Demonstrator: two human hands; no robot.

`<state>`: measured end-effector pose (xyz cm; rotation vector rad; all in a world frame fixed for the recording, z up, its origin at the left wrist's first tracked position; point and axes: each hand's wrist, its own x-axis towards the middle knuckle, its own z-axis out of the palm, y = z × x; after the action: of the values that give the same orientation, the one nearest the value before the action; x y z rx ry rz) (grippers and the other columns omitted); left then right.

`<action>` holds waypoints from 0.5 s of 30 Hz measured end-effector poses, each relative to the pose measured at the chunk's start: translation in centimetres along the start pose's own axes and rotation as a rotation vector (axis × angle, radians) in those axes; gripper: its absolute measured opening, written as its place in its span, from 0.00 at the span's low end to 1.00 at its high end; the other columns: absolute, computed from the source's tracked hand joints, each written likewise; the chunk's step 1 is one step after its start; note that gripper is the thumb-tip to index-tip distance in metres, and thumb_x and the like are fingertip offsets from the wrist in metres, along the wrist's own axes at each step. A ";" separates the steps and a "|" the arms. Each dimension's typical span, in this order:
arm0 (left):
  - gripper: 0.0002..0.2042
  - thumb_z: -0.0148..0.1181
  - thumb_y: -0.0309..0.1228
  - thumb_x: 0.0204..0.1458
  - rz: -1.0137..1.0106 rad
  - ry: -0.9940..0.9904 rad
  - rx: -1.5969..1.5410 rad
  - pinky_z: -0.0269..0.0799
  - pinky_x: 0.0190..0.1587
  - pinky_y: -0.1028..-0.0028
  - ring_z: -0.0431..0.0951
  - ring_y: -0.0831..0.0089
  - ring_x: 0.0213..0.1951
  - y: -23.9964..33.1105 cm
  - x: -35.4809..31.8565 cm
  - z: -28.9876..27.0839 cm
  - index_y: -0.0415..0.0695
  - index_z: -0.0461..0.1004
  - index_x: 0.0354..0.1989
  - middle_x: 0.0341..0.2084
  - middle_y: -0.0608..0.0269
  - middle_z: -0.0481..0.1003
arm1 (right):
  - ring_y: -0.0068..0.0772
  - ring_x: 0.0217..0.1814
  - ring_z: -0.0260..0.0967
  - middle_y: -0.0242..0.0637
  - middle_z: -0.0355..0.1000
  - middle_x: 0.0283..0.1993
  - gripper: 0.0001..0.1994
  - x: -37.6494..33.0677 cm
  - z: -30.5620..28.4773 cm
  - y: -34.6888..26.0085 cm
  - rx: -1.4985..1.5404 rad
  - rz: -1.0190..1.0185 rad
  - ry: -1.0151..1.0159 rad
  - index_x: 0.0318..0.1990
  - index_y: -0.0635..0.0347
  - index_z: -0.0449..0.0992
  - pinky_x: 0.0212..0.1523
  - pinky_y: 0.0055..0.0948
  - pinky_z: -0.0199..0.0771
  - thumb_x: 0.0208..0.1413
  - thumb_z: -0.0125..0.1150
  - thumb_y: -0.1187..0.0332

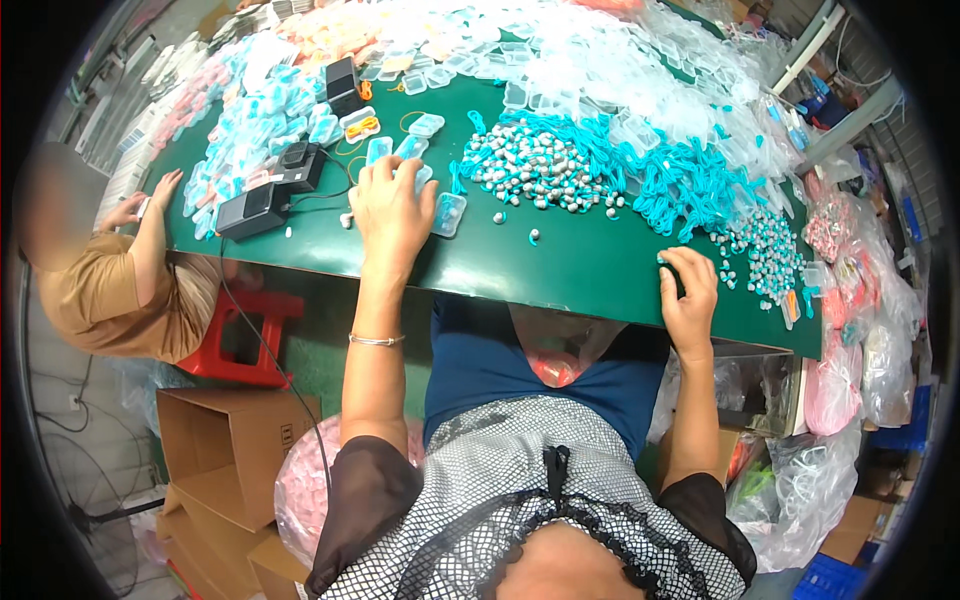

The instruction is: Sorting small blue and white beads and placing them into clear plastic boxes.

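My left hand (390, 215) is bent over the table, fingers slightly apart. A small translucent plastic case (423, 177) shows between its index finger and thumb, and the hand seems to grip it. More cases with blue contents lie around it, one blue case (449, 214) just right of the thumb. At the table's front edge, my right hand (690, 298) is curled, thumb near index finger. Something tiny and pale shows at the fingertips, too small to name. Ahead lie a heap of grey-and-teal small plugs (545, 165) and bundled teal cords (685, 185).
Black box-shaped devices (252, 210) with a cable stand on the green table (450, 275) at left. Clear cases (640, 50) heap along the back. A person (120, 270) sits at far left by a red stool (250, 340). Cardboard boxes (215, 440) stand on the floor.
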<state>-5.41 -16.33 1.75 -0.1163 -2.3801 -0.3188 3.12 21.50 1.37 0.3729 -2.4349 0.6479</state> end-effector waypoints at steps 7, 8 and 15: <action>0.09 0.67 0.32 0.46 0.086 -0.125 0.043 0.67 0.40 0.60 0.76 0.61 0.41 2.8 2.6 2.0 0.50 0.80 0.37 0.33 0.64 0.78 | 0.41 0.53 0.68 0.35 0.74 0.48 0.14 0.1 -0.5 1.7 -0.087 0.082 -0.040 0.46 0.55 0.78 0.53 0.40 0.64 0.50 0.65 0.72; 0.09 0.66 0.32 0.46 0.087 -0.135 -0.037 0.67 0.41 0.59 0.76 0.60 0.41 3.2 3.2 2.6 0.50 0.80 0.37 0.32 0.63 0.77 | 0.41 0.53 0.68 0.35 0.73 0.48 0.13 0.3 -0.5 1.9 -0.083 0.085 -0.040 0.46 0.55 0.78 0.54 0.40 0.64 0.51 0.65 0.71; 0.13 0.63 0.36 0.49 -0.053 -0.382 -0.439 0.76 0.43 0.60 0.82 0.54 0.39 8.2 11.5 9.5 0.45 0.81 0.41 0.35 0.54 0.82 | 0.44 0.53 0.68 0.40 0.73 0.49 0.14 0.0 0.4 2.6 -0.046 0.086 -0.005 0.49 0.58 0.77 0.53 0.40 0.65 0.54 0.63 0.68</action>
<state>-18.72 -5.99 4.41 -0.3442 -2.6499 -0.9135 1.92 23.47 0.11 0.2524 -2.4770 0.6268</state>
